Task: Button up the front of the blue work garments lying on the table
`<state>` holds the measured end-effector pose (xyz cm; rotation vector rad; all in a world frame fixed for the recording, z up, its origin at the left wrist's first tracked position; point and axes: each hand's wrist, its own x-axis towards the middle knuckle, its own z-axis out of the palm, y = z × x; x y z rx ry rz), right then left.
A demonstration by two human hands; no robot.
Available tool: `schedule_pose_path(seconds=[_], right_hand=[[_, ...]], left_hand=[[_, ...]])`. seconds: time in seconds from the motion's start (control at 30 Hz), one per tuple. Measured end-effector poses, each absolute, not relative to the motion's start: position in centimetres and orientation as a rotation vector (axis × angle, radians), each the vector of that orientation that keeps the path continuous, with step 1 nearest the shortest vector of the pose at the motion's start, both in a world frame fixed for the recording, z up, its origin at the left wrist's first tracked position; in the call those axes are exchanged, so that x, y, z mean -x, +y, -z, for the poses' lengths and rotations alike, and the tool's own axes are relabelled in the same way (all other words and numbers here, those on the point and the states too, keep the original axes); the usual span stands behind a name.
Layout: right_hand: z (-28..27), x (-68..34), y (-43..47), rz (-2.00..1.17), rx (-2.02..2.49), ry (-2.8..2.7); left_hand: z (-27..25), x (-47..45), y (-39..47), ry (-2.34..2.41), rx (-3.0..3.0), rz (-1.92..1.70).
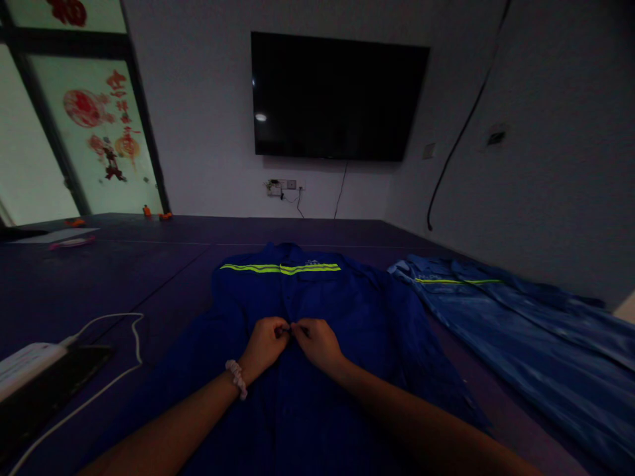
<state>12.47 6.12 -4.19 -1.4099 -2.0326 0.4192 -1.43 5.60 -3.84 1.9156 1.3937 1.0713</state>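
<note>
Risk, judged: the pinch is small and the light dim, so cloth may slip from the fingertips, or the front edges be matched out of line; uneven pull from either side would ruck the blue jacket (307, 390). Left hand (265, 340) and right hand (320, 340) nearly meet, each pinching at the jacket's front opening; cannot tell whether a button sits between them. Jacket lies spread beneath both hands, collar (284, 252) and yellow-green stripe (312, 268) beyond them. Second blue garment (526, 330) well right of the right hand; white cable (140, 361) left of the left.
</note>
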Motion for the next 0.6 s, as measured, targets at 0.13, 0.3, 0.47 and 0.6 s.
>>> schedule_pose_path(seconds=[0.13,0.3,0.47,0.6], right_hand=[[4.1,-12.5,6.0,-0.427,1.436,-2.036],[3.9,-12.5,6.1,-0.492,1.447,-2.017],[4.1,-12.5,6.3,-0.555,1.374,-1.967],[4.3,-12.5,6.4,-0.594,1.394,-1.939]], left_hand=[[3.4,1.3,5.1,1.401,-1.801,-1.022],[2.5,0.9,3.8,1.407,-1.44,-0.886],[1.4,1.0,3.1,1.339,-1.253,-0.759],[1.1,1.5,3.2,1.271,-1.276,-0.578]])
